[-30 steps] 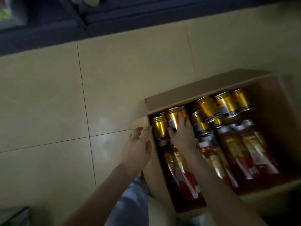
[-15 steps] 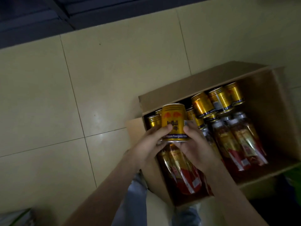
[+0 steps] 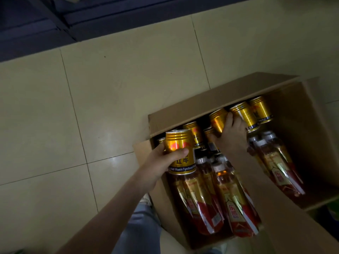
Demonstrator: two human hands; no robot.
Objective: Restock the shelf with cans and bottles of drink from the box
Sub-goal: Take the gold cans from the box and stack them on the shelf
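- Gold-lacquered metal: the gold can (image 3: 180, 153) is upright in the left hand (image 3: 159, 162), thumb across its front and fingers round the back. It is held above the near-left corner of the cardboard box (image 3: 211, 99), touching nothing else.
- The right hand (image 3: 232, 132) reaches into the box. Its thumb and fingers curl round a second can (image 3: 218, 120), which leans against the far wall and is not yet lifted out.
- The remaining cans (image 3: 244, 114) lean in a row along that same wall. The bottles (image 3: 236, 204), with red and gold labels, lie on their sides and cover the box floor, caps pointing toward the cans.
- Handling, cans: probably full, so fairly heavy for their size. They are rigid and smooth and may slip. A grip round the mid-body, below the ribbed shoulder, looks safest. The thin wall would likely dent if a can fell on the tiled floor (image 3: 128, 88).
- Handling, bottles: probably heavier, with a slightly yielding wall and a glossy label. Take hold round the body just under the neck.
- The shelf (image 3: 91, 19) is a dark band at the far edge of the floor, well apart from the box. Its contents cannot be made out.
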